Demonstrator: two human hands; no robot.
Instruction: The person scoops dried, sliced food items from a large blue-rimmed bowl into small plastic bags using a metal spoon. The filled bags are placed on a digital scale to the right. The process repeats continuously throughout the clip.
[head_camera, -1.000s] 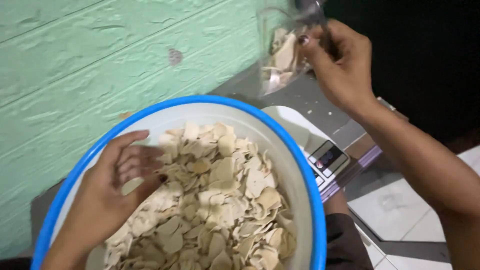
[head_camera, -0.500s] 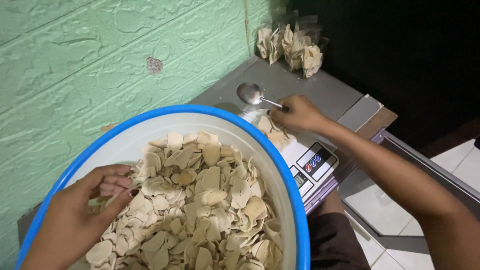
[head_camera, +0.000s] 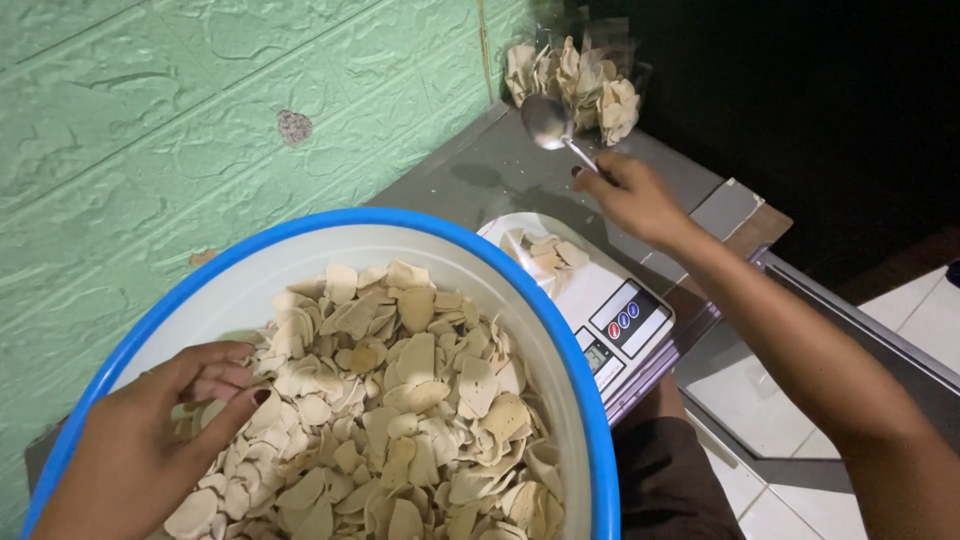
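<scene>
Reaching forward over the grey tabletop (head_camera: 470, 180), the right hand (head_camera: 632, 200) holds a metal spoon (head_camera: 552, 126) by its handle, fingers curled and pinched round the stem, the bowl of the spoon raised and turned toward the wall. Its forearm runs back diagonally to the lower right corner of the view. The left hand (head_camera: 150, 450) lies at the near left inside the basin (head_camera: 590, 420), a large white tub with a blue rim; its fingers are loosely bent and drawn together, fingertips touching the pale, flat chips (head_camera: 400, 420) heaped within. Whether any chips are actually gripped cannot be told.

Just beyond the basin's far rim stands a white digital scale (head_camera: 620, 310), its platform bearing a clear bag (head_camera: 545, 255) that holds a few chips; the basin rim overlaps the scale's near edge. At the far end of the tabletop, against the wall corner, sit filled clear bags of chips (head_camera: 585, 85), just beyond the spoon.

A green wall (head_camera: 200, 130) moulded in a brick pattern bounds the left side, close to the basin. To the right the table ends at a straight edge, past which white floor tiles (head_camera: 900, 330) show; the background there is dark. Bare tabletop lies between the scale and the filled bags, below the right hand.
</scene>
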